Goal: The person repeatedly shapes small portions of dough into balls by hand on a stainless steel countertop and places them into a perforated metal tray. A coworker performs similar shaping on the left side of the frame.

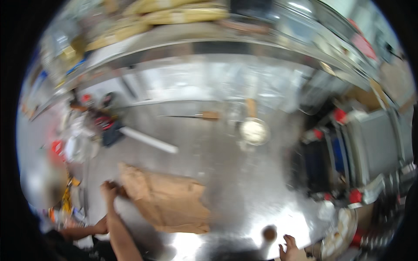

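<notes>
A creased brown paper bag (169, 202) lies on the steel worktop (228, 182). At its left edge, my left hand (109, 190) has its fingers curled around a brown part that seems to belong to the bag; blur hides the exact grip. My right hand (289, 249) is at the bottom edge, fingers apart and holding nothing. Just left of it is a small round brown object (269, 233), too blurred to name. Another person's hand (102, 225) and bare forearm reach in from the lower left, below my left hand.
Farther back lie a knife (209, 115) with a wooden handle, a round vessel of white contents (254, 131) and a white rod (148, 140). Grey containers (375, 146) crowd the right side. A shelf (196, 41) with yellowish packages (183, 15) spans the back. Clutter (76, 146) lines the left.
</notes>
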The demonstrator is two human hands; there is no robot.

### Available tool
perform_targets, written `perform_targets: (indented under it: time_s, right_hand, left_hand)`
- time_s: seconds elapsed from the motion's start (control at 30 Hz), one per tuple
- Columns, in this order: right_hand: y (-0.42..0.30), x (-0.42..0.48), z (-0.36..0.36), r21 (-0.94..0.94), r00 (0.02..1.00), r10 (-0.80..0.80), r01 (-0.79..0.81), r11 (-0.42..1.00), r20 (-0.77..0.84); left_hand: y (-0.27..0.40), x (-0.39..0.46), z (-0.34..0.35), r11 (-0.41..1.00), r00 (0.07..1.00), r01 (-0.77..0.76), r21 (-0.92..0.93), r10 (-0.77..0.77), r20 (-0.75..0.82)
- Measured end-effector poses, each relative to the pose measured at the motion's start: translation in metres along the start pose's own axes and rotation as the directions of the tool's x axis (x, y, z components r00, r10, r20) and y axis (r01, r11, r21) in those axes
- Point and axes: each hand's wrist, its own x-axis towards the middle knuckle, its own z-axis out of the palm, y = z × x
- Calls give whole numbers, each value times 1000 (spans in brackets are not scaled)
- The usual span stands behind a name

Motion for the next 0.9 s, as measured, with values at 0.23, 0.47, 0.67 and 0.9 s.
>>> perform_targets:
  time_s: [0.23,0.47,0.67,0.9]
  right_hand:
    - [-20,8,-29,93,996,14,-6,996,-84]
    - [-17,2,-43,239,956,-115,182,954,-269]
    - [86,-35,-63,449,932,233,-89,889,-276]
    - [149,-36,-85,268,914,256,-173,948,-314]
  left_hand:
    - [204,-103,33,856,871,-455,-245,370,-322]
    - [421,-376,5,501,729,-568,-653,674,-118]
    - [512,-591,-11,435,300,-455,-777,897,326]
    - [553,-670,23,380,204,-593,-710,924,324]
